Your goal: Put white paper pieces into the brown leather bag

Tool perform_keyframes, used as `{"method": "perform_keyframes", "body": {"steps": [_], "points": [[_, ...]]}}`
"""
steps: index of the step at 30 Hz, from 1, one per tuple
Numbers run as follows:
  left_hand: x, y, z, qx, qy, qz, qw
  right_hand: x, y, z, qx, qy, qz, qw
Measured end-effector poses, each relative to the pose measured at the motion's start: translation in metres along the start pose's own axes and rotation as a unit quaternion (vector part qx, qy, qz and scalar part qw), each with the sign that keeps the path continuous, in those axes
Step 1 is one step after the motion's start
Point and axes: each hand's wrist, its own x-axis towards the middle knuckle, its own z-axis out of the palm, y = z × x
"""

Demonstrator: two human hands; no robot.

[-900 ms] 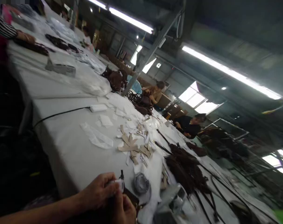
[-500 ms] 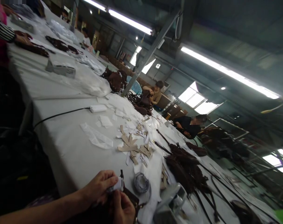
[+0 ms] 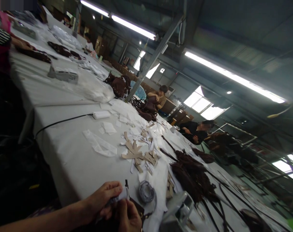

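While we look down at the bottom of the view, we see our left hand (image 3: 101,201) with its fingers curled around a small white piece (image 3: 121,195), pinching it tight. Our right hand (image 3: 127,216) sits just below and touches the same white piece with its thumb and fingers closed on it; part of this hand is cut off by the edge, so we cannot see all of it. A thin dark strap (image 3: 126,184) pokes up just above our fingers, and something dark brown lies under both hands. Just to the right of our hands a roll of clear tape (image 3: 146,192) rests on the white table (image 3: 69,154), and a grey metal tool (image 3: 176,209) sits a little further right. Up and away from our hands lie tan card shapes (image 3: 137,153) mixed with white paper scraps. Further right of those a heap of dark brown tassels (image 3: 192,174) spreads out with long thin cords. Far up to the left a white box with a black cable (image 3: 101,114) lies on the table.
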Motion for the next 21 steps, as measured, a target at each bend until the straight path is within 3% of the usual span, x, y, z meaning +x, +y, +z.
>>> {"method": "perform_keyframes", "body": {"steps": [5,11,21], "points": [[0.001,-0.003,-0.003,0.025,-0.003,0.001,1.0,0.002,0.0,-0.006,-0.011,-0.035,-0.034,0.999],[-0.001,0.004,-0.001,0.043,-0.015,-0.011,0.999,-0.001,0.0,-0.007,0.015,-0.058,-0.007,0.998],[-0.004,0.003,-0.003,0.022,-0.017,0.006,1.0,-0.005,-0.009,0.003,0.022,-0.026,-0.009,0.999]]}}
